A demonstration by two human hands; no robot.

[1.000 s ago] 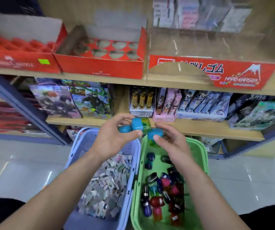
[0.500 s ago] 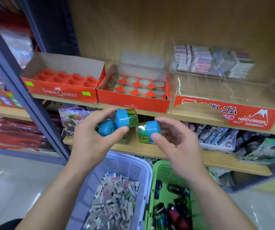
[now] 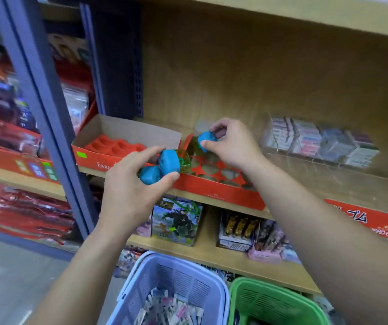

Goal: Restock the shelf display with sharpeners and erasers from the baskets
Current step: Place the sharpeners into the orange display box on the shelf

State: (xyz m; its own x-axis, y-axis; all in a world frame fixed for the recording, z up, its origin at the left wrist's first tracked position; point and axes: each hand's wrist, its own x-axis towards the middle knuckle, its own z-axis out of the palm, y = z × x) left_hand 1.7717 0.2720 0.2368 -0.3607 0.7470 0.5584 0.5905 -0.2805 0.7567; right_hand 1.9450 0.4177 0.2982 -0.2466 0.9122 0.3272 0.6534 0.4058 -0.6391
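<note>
One blue-capped sharpener (image 3: 205, 139) is pinched by the right hand (image 3: 232, 146) over the far left corner of the red box (image 3: 223, 195) with round holes on the shelf (image 3: 211, 204), while the left hand (image 3: 129, 191) grips two more sharpeners (image 3: 169, 161) at that box's front left edge.

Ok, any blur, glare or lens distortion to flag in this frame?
Head view: the packaged goods at the left edge are smeared by motion blur; the left hand, right hand and their blue-capped sharpeners look fairly crisp; the wide lens tilts the grey upright; faint glare streaks the clear acrylic bin.
</note>
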